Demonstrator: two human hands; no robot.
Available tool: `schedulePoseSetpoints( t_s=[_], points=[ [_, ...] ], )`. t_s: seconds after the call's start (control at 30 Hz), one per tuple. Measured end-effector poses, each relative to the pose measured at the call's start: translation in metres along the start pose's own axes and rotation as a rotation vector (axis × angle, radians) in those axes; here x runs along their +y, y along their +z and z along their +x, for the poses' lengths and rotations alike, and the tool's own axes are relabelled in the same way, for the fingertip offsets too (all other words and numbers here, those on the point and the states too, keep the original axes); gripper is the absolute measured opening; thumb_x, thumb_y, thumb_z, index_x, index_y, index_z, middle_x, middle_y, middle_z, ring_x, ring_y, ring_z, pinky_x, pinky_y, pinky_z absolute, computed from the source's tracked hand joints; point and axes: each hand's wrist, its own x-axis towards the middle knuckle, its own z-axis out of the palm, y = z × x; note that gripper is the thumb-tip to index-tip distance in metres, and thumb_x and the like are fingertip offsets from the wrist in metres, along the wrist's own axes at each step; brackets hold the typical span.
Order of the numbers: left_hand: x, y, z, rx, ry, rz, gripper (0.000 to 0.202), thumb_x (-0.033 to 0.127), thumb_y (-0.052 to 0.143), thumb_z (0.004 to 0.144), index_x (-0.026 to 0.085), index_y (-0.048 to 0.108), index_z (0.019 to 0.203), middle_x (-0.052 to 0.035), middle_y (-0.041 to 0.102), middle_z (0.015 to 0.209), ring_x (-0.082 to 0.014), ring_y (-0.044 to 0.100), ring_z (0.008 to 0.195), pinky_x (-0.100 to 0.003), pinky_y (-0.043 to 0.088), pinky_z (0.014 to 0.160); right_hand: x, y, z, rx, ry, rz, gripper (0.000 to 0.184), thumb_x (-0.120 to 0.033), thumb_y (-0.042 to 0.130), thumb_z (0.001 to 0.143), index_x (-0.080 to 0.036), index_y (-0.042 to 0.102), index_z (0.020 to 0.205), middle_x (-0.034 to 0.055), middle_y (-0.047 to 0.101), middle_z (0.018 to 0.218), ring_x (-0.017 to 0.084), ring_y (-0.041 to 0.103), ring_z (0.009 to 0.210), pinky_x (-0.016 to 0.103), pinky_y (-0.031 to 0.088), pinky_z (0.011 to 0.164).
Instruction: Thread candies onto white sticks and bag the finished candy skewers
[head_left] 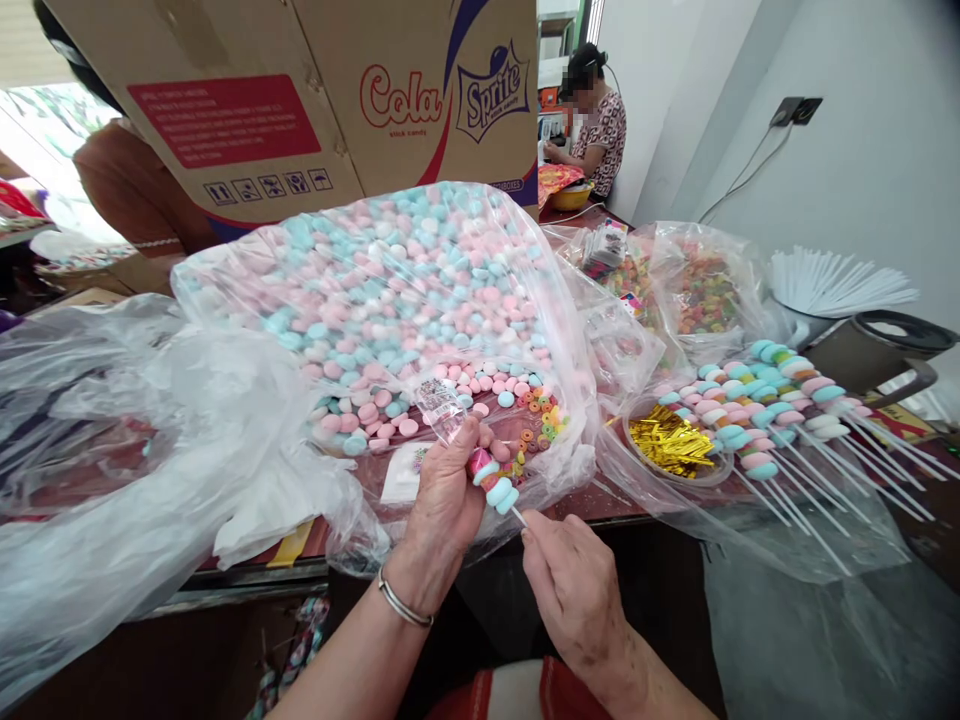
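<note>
A candy skewer [501, 492] of blue and white marshmallow-like pieces, with orange and pink ones further up, is tilted between my hands. My left hand [446, 495], wearing a silver bracelet, closes around a transparent printed wrapper [437, 405] at the skewer's upper end; how far the wrapper covers the candies is hard to see. Lower down, my right hand [574, 585] pinches the white stick between thumb and fingers. Just beyond lie loose pink and blue candies [409, 427] and ring-shaped gummies [541, 405], at the mouth of a big plastic bag of marshmallow-like candies [420, 265].
Finished-looking candy skewers [765, 400] are piled at right beside a bowl of gold ties [670, 440]. Behind them stand a dark mug [874, 355] and white sticks [836, 285]. A large carton [330, 100] blocks the back. One person [600, 120] sits beyond; another [135, 190] is partly hidden at left.
</note>
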Motion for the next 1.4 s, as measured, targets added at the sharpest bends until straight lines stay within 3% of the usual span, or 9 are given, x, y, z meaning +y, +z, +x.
schedulePoseSetpoints(
  t_s=[0.13,0.2,0.33,0.53,0.63,0.8,0.87,1.07,1.4],
  points=[
    [-0.001,-0.002,-0.002,0.013,-0.068,-0.034,0.012,0.021,0.07,0.078,0.011,0.065,0.081,-0.0002,0.06,0.065,-0.0141,0.063,0.06,-0.028,0.055,0.06,0.002,-0.006,-0.001,-0.216,0.608,0.605,0.027,-0.028,0.039,0.096,-0.015,0.059,0.085,-0.0054,0.037,0.053,0.009,0.034,0.046,0.023,0.025,0.044],
    [0.003,-0.003,0.0,0.069,-0.069,-0.045,0.012,0.022,0.068,0.079,0.011,0.066,0.083,-0.0045,0.066,0.072,-0.0186,0.067,0.067,-0.032,0.056,0.064,0.003,-0.011,0.001,-0.245,0.773,0.806,0.027,-0.033,0.042,0.095,-0.016,0.058,0.083,-0.007,0.032,0.052,0.008,0.029,0.046,0.022,0.022,0.043],
    [0.014,-0.001,0.006,0.179,0.023,-0.065,0.01,0.022,0.065,0.081,0.012,0.065,0.082,-0.01,0.071,0.083,-0.0232,0.07,0.076,-0.037,0.057,0.07,0.002,-0.015,0.005,-0.241,0.804,0.878,0.027,-0.038,0.048,0.091,-0.015,0.059,0.08,-0.0077,0.031,0.051,0.007,0.027,0.046,0.022,0.019,0.044],
    [0.014,0.004,0.011,0.232,0.059,-0.03,0.015,0.016,0.066,0.08,0.011,0.061,0.067,0.0016,0.058,0.055,-0.0133,0.063,0.053,-0.033,0.058,0.069,0.0,-0.008,0.0,-0.207,0.798,0.863,0.03,-0.039,0.043,0.093,-0.016,0.056,0.079,-0.0081,0.03,0.05,0.008,0.028,0.045,0.022,0.021,0.043],
    [0.011,0.004,0.009,0.262,0.012,-0.036,0.019,0.018,0.062,0.085,0.011,0.061,0.068,0.0016,0.057,0.053,-0.0129,0.061,0.05,-0.035,0.058,0.066,0.003,-0.007,-0.004,-0.167,0.688,0.63,0.03,-0.034,0.038,0.096,-0.017,0.056,0.079,-0.007,0.034,0.052,0.008,0.033,0.045,0.022,0.025,0.043],
    [0.005,0.004,0.004,0.331,0.004,-0.023,0.023,0.022,0.064,0.084,0.011,0.06,0.065,0.0007,0.058,0.054,-0.0132,0.062,0.05,-0.032,0.058,0.063,0.005,-0.002,-0.001,-0.013,0.067,-0.058,0.02,-0.012,0.042,0.092,-0.014,0.062,0.089,-0.0014,0.053,0.056,0.011,0.047,0.05,0.026,0.033,0.053],
    [0.004,0.003,0.004,0.323,-0.006,-0.006,0.024,0.024,0.067,0.082,0.011,0.059,0.064,0.0002,0.059,0.055,-0.0132,0.062,0.049,-0.03,0.057,0.061,0.005,0.001,0.001,0.061,-0.092,-0.217,0.018,-0.007,0.045,0.089,-0.011,0.062,0.094,-0.0019,0.054,0.053,0.012,0.047,0.048,0.028,0.033,0.054],
    [0.006,-0.005,0.011,0.327,-0.065,-0.024,0.022,0.023,0.062,0.086,0.012,0.057,0.067,0.0006,0.058,0.055,-0.0125,0.061,0.049,-0.029,0.058,0.06,0.005,0.001,0.003,0.07,-0.214,-0.322,0.018,-0.003,0.051,0.087,-0.008,0.062,0.1,-0.0018,0.054,0.052,0.012,0.047,0.048,0.03,0.032,0.054],
    [0.003,-0.01,0.01,0.339,-0.097,-0.11,0.026,0.027,0.056,0.091,0.013,0.056,0.069,0.0005,0.06,0.055,-0.013,0.064,0.051,-0.029,0.058,0.061,0.0,0.002,-0.003,0.005,-0.236,-0.235,0.023,-0.004,0.048,0.087,-0.007,0.06,0.106,-0.0009,0.056,0.054,0.013,0.049,0.05,0.031,0.031,0.054]
  ],
)
